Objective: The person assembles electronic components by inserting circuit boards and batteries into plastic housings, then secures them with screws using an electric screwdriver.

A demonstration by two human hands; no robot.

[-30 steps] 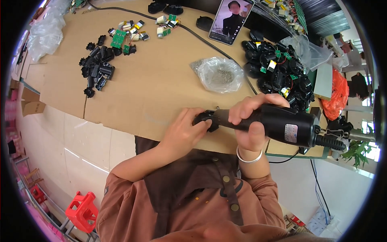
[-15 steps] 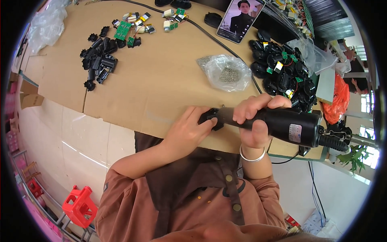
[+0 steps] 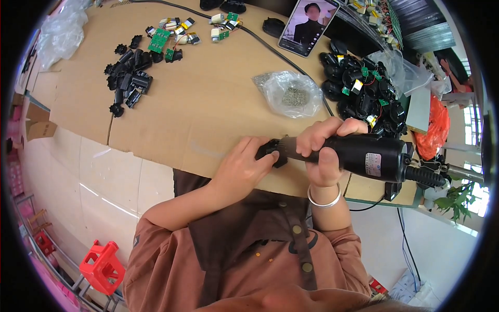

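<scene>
Near the table's front edge, my left hand [image 3: 246,164] pinches a small black plastic part [image 3: 266,150], partly hidden by the fingers. My right hand [image 3: 326,148] is wrapped round a black electric screwdriver [image 3: 366,157], held nearly level with its tip pointing left. That tip meets the right side of the black part; the exact contact is hidden. Beyond my hands lies a clear plastic bag [image 3: 278,92] with many tiny metal screws [image 3: 296,96] in it.
Black plastic pieces [image 3: 127,78] and green circuit boards [image 3: 158,40] with batteries lie at the far left. Black housings with wired boards [image 3: 364,88] are heaped at the right. A phone [image 3: 307,26] leans at the back, near a black cable [image 3: 260,39].
The screwdriver and my right hand have shifted slightly left, toward the black part. My left hand stays almost in place.
</scene>
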